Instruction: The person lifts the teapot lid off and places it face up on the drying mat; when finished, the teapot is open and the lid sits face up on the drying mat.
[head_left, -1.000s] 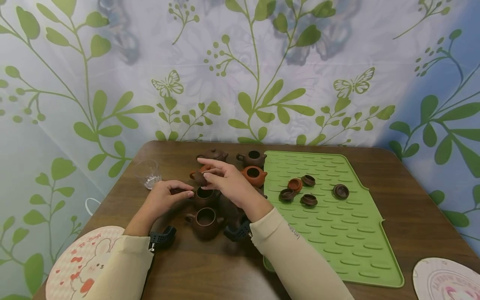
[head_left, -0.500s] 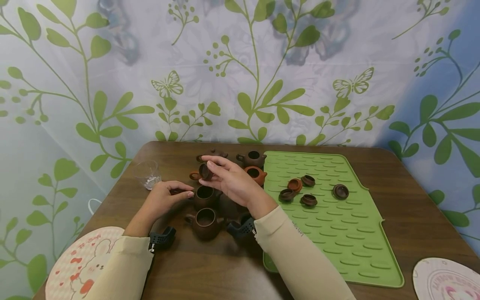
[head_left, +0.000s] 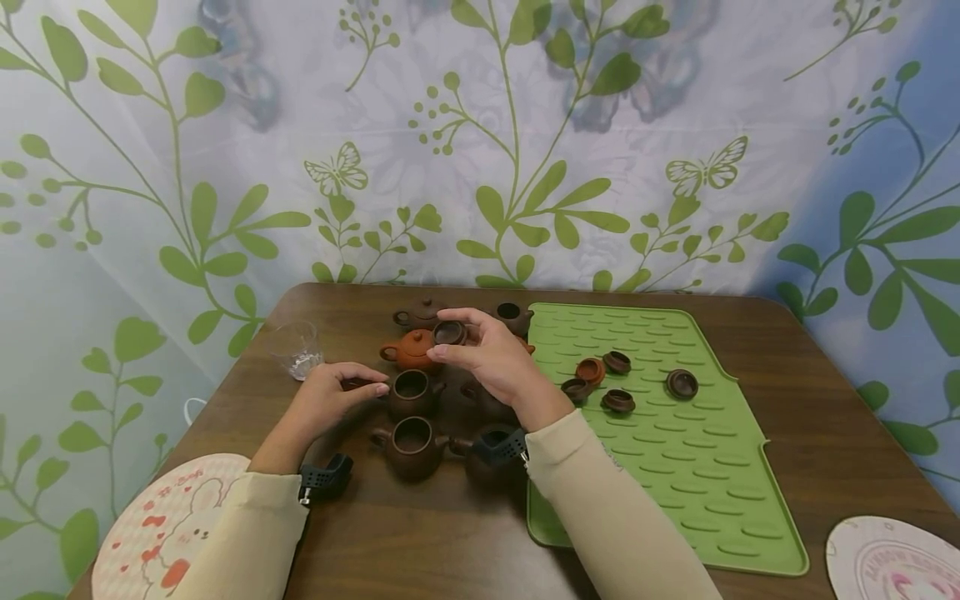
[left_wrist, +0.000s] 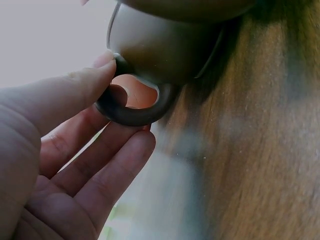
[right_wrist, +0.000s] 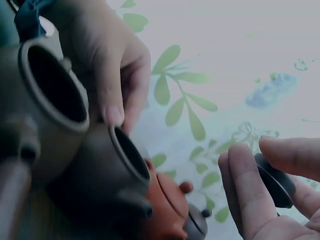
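Head view: left hand [head_left: 328, 395] pinches the handle [left_wrist: 134, 117] of an uncapped dark teapot [head_left: 412, 408], nearer the counter's [head_left: 390, 533] left edge than its right. Just beyond, right hand [head_left: 497, 354] has swung rightward over the last half-second, dark lid [head_left: 449, 334] gripped between thumb and fingers, unblocking the orange teapot [head_left: 412, 352]. Lid's off; I'd call the dark teapot opened.

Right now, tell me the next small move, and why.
Probably set the dark lid in the right hand down on the green mat: other lids lie there, while the left hand holds the handle of an uncovered teapot.
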